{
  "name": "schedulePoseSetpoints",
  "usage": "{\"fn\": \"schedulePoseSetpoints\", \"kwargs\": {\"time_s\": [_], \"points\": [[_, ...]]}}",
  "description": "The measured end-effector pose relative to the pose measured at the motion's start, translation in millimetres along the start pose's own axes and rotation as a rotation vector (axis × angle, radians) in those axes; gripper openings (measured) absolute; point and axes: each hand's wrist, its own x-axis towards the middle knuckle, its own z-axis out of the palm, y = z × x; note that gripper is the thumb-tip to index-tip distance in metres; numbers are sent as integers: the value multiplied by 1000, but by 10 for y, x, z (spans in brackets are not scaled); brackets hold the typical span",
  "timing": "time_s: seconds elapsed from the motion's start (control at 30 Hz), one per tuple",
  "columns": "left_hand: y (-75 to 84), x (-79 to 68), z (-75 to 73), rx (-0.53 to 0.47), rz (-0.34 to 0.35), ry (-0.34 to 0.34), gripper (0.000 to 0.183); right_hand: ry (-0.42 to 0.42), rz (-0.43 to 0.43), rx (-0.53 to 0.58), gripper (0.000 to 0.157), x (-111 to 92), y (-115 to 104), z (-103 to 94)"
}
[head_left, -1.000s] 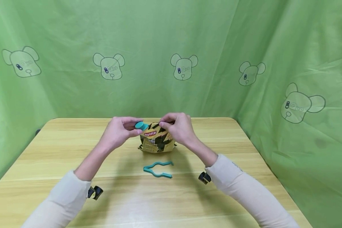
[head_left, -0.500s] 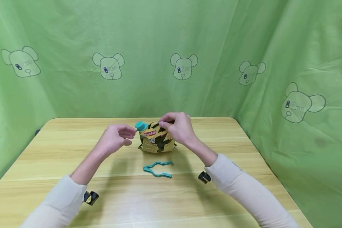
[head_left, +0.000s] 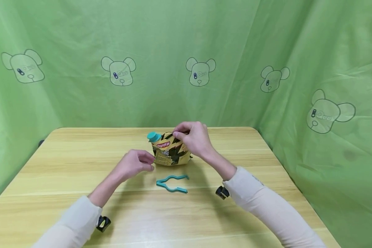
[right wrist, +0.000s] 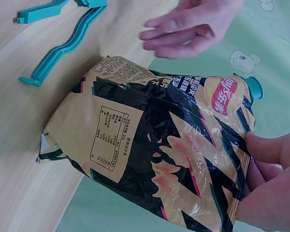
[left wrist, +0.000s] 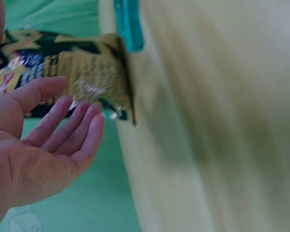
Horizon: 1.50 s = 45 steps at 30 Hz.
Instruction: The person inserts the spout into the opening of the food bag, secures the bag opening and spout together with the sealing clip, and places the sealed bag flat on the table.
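Note:
A yellow-and-black chip bag (head_left: 170,155) stands upright near the table's far side, a round teal cap (head_left: 154,136) at its upper left corner. My right hand (head_left: 196,138) pinches the bag's top edge with thumb and fingers; the right wrist view shows the thumb (right wrist: 268,147) on that edge. Low beside the bag's left end is my left hand (head_left: 135,164), which holds nothing. Its fingers look loosely bent in the left wrist view. In front of the bag lies a teal bag-sealing clip (head_left: 182,190), its two arms spread apart.
The light wooden table (head_left: 235,213) reaches back to a green curtain (head_left: 161,103) printed with bear heads. Black camera mounts (head_left: 103,223) hang at both wrists.
My left hand has let go of the teal cap, drawn back to the left, then come down toward the clip. My right hand stays on the bag's top edge.

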Motion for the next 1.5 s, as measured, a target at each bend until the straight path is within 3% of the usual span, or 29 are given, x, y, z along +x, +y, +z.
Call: {"fn": "schedulePoseSetpoints", "kwargs": {"time_s": [0.23, 0.53, 1.07, 1.5], "points": [[-109, 16, 253, -7, 19, -45, 28, 0, -7, -6, 6, 5, 0, 3], [-147, 18, 433, -64, 16, -84, 33, 4, -10, -11, 6, 16, 7, 1], [-141, 13, 599, 59, 20, -112, 24, 13, -1, -17, 4, 30, 27, 14], [-150, -4, 641, 72, 27, -119, 19, 7, 13, -12, 5, 11, 8, -2]]}}
